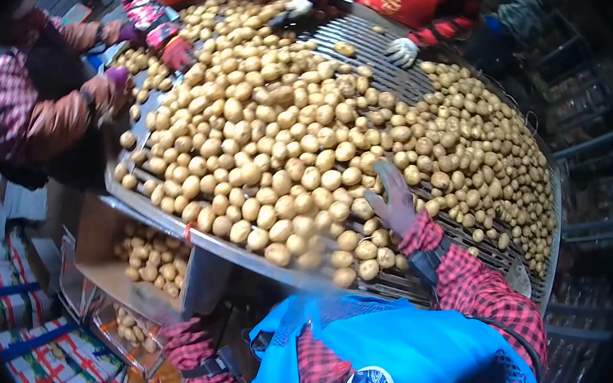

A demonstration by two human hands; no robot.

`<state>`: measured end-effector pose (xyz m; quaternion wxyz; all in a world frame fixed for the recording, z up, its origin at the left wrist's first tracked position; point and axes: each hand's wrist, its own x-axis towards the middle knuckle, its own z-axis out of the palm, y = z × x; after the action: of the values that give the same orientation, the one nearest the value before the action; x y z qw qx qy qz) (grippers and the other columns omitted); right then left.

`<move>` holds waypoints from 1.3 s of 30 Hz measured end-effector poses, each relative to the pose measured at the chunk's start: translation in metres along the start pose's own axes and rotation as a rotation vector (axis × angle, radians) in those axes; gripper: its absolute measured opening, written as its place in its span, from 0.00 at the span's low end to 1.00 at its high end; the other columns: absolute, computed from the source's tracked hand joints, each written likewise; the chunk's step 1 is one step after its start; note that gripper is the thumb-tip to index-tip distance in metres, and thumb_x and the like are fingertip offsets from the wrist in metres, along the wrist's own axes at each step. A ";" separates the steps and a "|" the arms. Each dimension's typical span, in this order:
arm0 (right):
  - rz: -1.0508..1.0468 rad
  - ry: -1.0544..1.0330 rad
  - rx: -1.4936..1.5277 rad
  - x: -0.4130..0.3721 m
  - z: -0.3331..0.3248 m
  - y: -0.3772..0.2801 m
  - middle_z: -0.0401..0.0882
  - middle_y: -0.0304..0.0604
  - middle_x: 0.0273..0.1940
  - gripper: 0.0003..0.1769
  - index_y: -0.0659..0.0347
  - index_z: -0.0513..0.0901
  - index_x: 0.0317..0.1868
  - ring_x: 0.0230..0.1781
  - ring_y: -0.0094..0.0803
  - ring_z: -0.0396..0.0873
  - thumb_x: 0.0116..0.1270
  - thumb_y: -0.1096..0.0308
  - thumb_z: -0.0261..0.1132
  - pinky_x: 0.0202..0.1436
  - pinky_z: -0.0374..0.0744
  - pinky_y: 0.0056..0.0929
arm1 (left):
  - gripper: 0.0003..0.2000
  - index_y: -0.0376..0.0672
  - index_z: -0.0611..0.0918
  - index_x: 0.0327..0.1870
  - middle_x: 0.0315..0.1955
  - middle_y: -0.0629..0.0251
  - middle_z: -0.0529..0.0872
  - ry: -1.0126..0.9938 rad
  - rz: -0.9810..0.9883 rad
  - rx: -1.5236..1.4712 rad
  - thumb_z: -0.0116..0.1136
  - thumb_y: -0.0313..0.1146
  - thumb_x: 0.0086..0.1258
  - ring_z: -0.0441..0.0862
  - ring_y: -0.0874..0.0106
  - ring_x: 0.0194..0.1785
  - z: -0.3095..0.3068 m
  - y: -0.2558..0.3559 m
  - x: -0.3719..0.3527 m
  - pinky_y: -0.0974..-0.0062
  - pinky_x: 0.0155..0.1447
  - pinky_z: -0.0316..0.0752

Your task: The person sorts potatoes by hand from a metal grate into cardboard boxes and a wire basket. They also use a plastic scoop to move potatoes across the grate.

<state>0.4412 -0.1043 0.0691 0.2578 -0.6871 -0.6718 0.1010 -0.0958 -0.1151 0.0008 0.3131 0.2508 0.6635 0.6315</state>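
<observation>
A large heap of potatoes [273, 143] covers the slatted sorting table [374, 47] in front of me. My right hand [395, 202], in a greyish glove, lies on the potatoes near the table's front edge, with thumb and fingers apart and nothing held. Low on the left, my left hand [154, 303] is smeared by motion beside an open cardboard box [101, 257]. Potatoes [156, 259] lie inside that box. Whether the left hand holds anything does not show.
A metal rim [217, 252] runs along the table's near side. Printed cartons [66, 366] are stacked at lower left. Co-workers stand across and to the left, among them a white-gloved hand [402, 52] and a red-gloved hand [178, 54] at the heap.
</observation>
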 end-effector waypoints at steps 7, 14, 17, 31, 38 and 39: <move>-0.087 -0.298 -0.322 0.103 0.042 0.021 0.50 0.64 0.74 0.48 0.56 0.62 0.73 0.75 0.60 0.49 0.59 0.37 0.63 0.75 0.54 0.54 | 0.21 0.40 0.78 0.55 0.55 0.51 0.76 -0.588 0.857 0.923 0.63 0.36 0.61 0.71 0.52 0.61 0.184 0.002 -0.054 0.53 0.66 0.63; -0.058 -0.379 -0.466 0.212 0.078 0.032 0.58 0.64 0.70 0.44 0.63 0.67 0.67 0.74 0.59 0.53 0.61 0.38 0.63 0.75 0.55 0.51 | 0.23 0.43 0.77 0.56 0.55 0.52 0.75 -0.567 0.861 0.952 0.65 0.37 0.59 0.72 0.51 0.60 0.189 -0.001 -0.057 0.51 0.64 0.64; -0.081 -0.125 -0.573 0.270 0.130 0.070 0.57 0.60 0.72 0.44 0.62 0.68 0.67 0.74 0.58 0.55 0.60 0.39 0.65 0.75 0.57 0.51 | 0.24 0.44 0.77 0.57 0.56 0.52 0.75 -0.573 0.825 0.953 0.66 0.36 0.59 0.72 0.51 0.61 0.188 0.001 -0.058 0.51 0.66 0.63; 0.907 0.033 -0.848 0.073 -0.125 0.271 0.70 0.53 0.66 0.30 0.46 0.78 0.63 0.68 0.52 0.65 0.68 0.40 0.54 0.72 0.60 0.52 | 0.21 0.43 0.79 0.56 0.56 0.50 0.76 -0.565 0.894 0.979 0.61 0.40 0.63 0.73 0.50 0.60 0.187 -0.006 -0.053 0.52 0.63 0.66; 0.485 -0.090 -0.742 0.103 -0.046 0.244 0.73 0.47 0.64 0.27 0.45 0.81 0.56 0.70 0.46 0.63 0.59 0.44 0.62 0.74 0.51 0.60 | 0.21 0.44 0.78 0.57 0.57 0.51 0.76 -0.562 0.915 1.029 0.62 0.39 0.63 0.73 0.51 0.60 0.184 -0.015 -0.051 0.52 0.64 0.66; 0.351 -0.056 -0.713 0.113 -0.030 0.253 0.73 0.50 0.63 0.29 0.49 0.81 0.57 0.68 0.48 0.65 0.59 0.43 0.63 0.73 0.56 0.57 | 0.21 0.44 0.78 0.57 0.57 0.51 0.76 -0.564 0.925 1.026 0.62 0.39 0.63 0.73 0.51 0.60 0.185 -0.014 -0.050 0.52 0.64 0.66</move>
<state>0.6848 0.0079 -0.0062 -0.0363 -0.8349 -0.5437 -0.0775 0.0745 -0.0269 -0.0095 0.0174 0.7714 0.5963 0.2214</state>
